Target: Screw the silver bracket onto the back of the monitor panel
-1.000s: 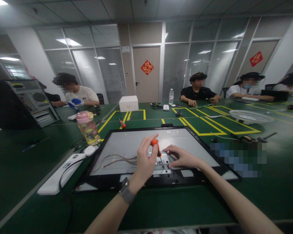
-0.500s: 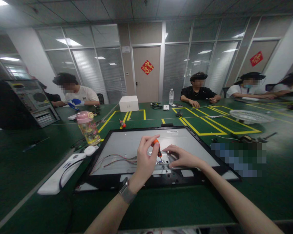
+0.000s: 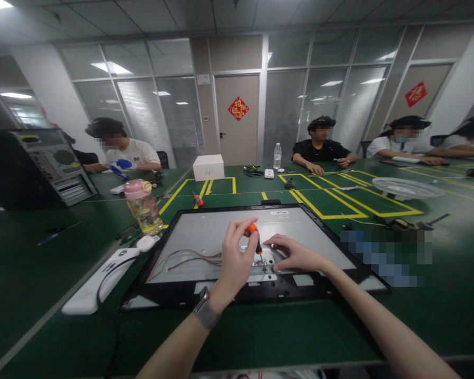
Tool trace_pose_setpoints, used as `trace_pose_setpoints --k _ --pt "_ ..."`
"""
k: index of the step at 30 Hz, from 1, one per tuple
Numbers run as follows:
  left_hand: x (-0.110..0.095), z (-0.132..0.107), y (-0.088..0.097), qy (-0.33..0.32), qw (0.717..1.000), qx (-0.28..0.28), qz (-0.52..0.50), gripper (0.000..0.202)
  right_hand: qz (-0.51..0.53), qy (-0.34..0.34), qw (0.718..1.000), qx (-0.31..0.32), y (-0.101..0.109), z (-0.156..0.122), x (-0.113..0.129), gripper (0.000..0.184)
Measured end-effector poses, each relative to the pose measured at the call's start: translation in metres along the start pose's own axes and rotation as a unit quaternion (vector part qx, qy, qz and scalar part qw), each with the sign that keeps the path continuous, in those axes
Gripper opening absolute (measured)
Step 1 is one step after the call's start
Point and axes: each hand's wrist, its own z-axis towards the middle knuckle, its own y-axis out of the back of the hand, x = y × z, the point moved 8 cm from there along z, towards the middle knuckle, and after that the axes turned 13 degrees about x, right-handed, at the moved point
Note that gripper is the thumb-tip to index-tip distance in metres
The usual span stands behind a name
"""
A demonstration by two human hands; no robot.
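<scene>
My left hand [image 3: 239, 258], wearing a watch, is closed on an orange-and-black screwdriver [image 3: 253, 231]. The screwdriver stands almost upright, its tip down at a small metal bracket [image 3: 267, 259] on the back of a flat display panel [image 3: 205, 226]. On the bracket's right side, my right hand [image 3: 296, 253] has its thumb and fingers curved around the edge, holding it. Thin wires [image 3: 181, 258] run leftward across the panel from behind my left hand. The screw under the tip is too small to make out.
Left of the panel are a white power strip [image 3: 98, 281] and a pink-lidded bottle [image 3: 142, 208]. A computer case [image 3: 35, 168] stands farther left. Beyond lie a white box [image 3: 208, 168] and a small red-handled item [image 3: 198, 200]. Several people sit across the green table [image 3: 260, 337].
The screwdriver's handle has turned slightly in my left hand, its tip staying at the bracket. My right hand keeps its place.
</scene>
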Motion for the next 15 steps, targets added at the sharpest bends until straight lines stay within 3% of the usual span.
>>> trace_pose_setpoints --k 9,15 --pt "-0.0014 0.001 0.0033 -0.009 0.999 -0.026 0.017 0.013 -0.006 -0.006 1.0 0.001 0.0 -0.0004 0.0004 0.07" --pt "0.0033 -0.001 -0.0013 0.007 1.0 0.005 -0.016 0.027 -0.008 -0.005 1.0 -0.001 0.0005 -0.0003 0.0017 0.071"
